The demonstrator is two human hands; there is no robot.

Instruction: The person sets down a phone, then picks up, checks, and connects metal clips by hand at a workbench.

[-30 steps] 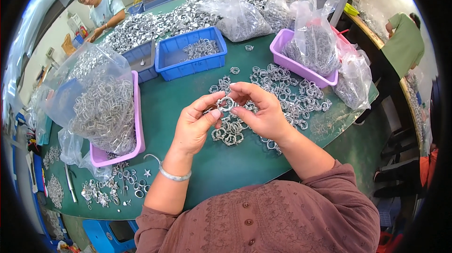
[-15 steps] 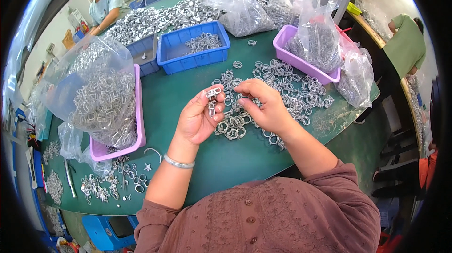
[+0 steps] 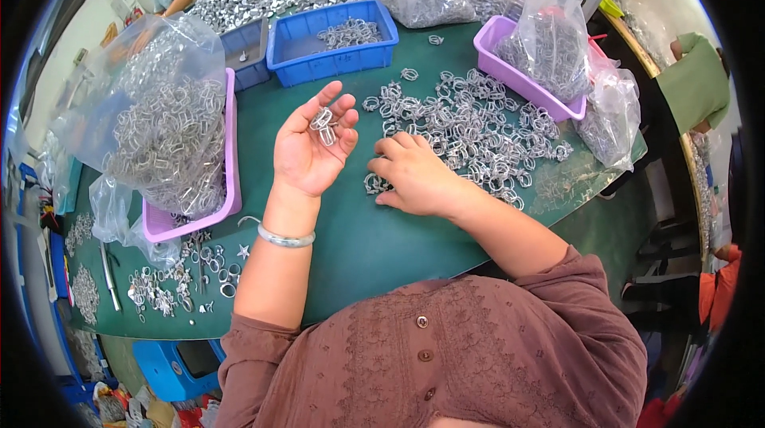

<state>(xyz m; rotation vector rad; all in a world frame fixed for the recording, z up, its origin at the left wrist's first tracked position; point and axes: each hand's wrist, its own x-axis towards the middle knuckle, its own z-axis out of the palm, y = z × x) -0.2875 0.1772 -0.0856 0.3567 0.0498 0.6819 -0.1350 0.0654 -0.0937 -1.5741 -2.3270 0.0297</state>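
My left hand (image 3: 307,149) is raised above the table, palm up, its fingers curled around a few small silver-coloured metal rings (image 3: 323,127) with open oblong tops. Low over the near left edge of a loose pile of similar rings (image 3: 478,129) is my right hand (image 3: 416,177), palm down. Its fingers and thumb are apart, with rings (image 3: 374,183) showing between them; the rings under the palm are hidden.
Purple trays with ring-filled plastic bags stand left (image 3: 233,165) and right (image 3: 532,87). A blue bin (image 3: 331,65) sits at the back. Small metal pieces (image 3: 163,288) and a metal rod (image 3: 110,276) lie front left. Co-workers are at the far left and right.
My right hand has moved away from my left hand and down onto the rings. My left hand has turned palm up and opened somewhat around its rings. The whole view has shifted slightly.
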